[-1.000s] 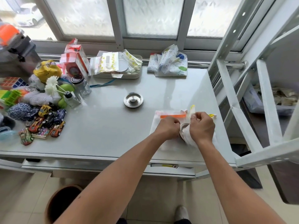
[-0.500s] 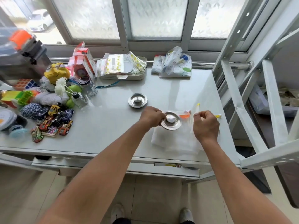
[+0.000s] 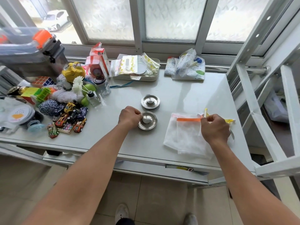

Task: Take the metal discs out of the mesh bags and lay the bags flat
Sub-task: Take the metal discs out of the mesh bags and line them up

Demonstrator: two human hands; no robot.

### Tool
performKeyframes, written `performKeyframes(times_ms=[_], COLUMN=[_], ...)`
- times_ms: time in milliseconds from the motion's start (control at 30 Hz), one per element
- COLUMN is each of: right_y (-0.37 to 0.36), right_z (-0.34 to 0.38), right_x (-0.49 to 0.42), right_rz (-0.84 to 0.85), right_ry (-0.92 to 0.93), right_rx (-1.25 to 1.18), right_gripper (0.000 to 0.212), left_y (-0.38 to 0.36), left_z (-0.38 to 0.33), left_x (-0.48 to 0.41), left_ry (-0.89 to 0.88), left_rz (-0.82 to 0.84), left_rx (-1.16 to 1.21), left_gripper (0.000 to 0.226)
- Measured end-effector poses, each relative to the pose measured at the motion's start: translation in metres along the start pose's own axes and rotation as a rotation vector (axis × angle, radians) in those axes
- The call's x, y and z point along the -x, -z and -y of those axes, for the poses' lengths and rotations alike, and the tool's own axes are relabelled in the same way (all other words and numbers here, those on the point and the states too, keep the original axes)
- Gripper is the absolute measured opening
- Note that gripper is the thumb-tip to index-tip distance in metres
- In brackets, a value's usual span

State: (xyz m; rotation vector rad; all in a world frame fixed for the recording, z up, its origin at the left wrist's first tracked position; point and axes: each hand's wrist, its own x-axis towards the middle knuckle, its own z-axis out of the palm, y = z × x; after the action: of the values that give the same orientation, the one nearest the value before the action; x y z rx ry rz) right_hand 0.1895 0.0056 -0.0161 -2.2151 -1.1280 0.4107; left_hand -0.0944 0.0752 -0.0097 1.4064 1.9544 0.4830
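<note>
Two round metal discs lie on the white table [image 3: 178, 95]. The far disc [image 3: 150, 101] rests alone. The near disc [image 3: 148, 122] sits just in front of it, and my left hand [image 3: 129, 116] grips its left rim. To the right, white mesh bags [image 3: 185, 135] lie overlapping on the table, the upper one with an orange top band. My right hand [image 3: 214, 128] pinches the top right corner of the mesh bag, by its yellow drawstring ends. My right hand hides part of the bags.
Toy cars [image 3: 69, 117], yarn balls, puzzle cubes and a small glass jar [image 3: 104, 86] crowd the table's left side. A tray of zip bags [image 3: 136, 69] and a patterned cloth [image 3: 186, 65] sit at the back. A white metal frame [image 3: 259, 111] stands on the right.
My left hand drew a disc out of the mesh bag and carried it left, down onto the table in front of the other disc. My right hand kept hold of the bag, which now lies flatter.
</note>
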Motion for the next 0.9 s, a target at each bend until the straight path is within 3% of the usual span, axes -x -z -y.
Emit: performKeyframes(times_ms=[433,800,900], right_y=[0.0038,0.0075,0.0098], right_z=[-0.0028,0.0007,0.0009], right_x=[0.0020,0.0061,0.0060], right_rz=[0.040,0.051,0.065], right_ry=[0.064,0.108,0.101], right_rx=[-0.003,-0.022,-0.033], right_gripper=[0.026,0.028,0.027], left_y=[-0.0068,-0.0107,-0.0103], left_z=[0.0031,-0.0012,-0.0020], left_x=[0.0038,-0.0037,-0.0033], left_ry=[-0.069,-0.078,-0.090], left_rz=[-0.080,-0.091,-0.094], left_rx=[0.015,-0.049,-0.066], left_gripper=[0.023,0.012,0.020])
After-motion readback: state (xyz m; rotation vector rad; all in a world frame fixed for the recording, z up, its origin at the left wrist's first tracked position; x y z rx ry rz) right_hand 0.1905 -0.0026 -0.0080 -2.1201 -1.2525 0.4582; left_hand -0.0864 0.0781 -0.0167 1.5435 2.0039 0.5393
